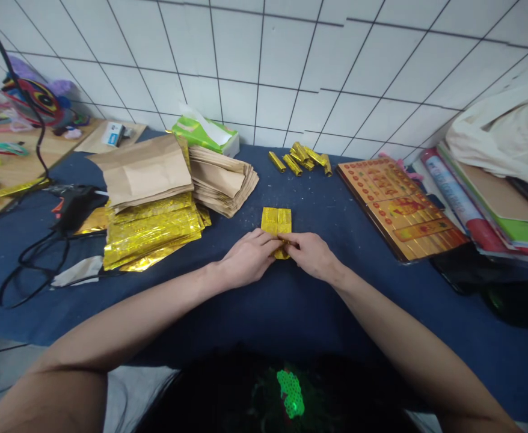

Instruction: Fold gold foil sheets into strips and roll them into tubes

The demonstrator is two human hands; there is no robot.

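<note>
At the centre of the frame, the left hand [249,255] and right hand [313,254] hide part of the gold paper [276,219]. Brown bags [149,171], left of centre, cover much of the gold sheets [156,231]. Right of centre, the small print on the orange box [403,207] is unreadable. The cloth bag [503,135], upper right, and blurred strands [5,147], perhaps pipe cleaners, upper left, run past the edges.

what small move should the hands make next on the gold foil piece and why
Probably press the gold foil piece down along its near half: the left hand and right hand already meet there, while the far half lies uncovered, a lengthwise line showing.
</note>
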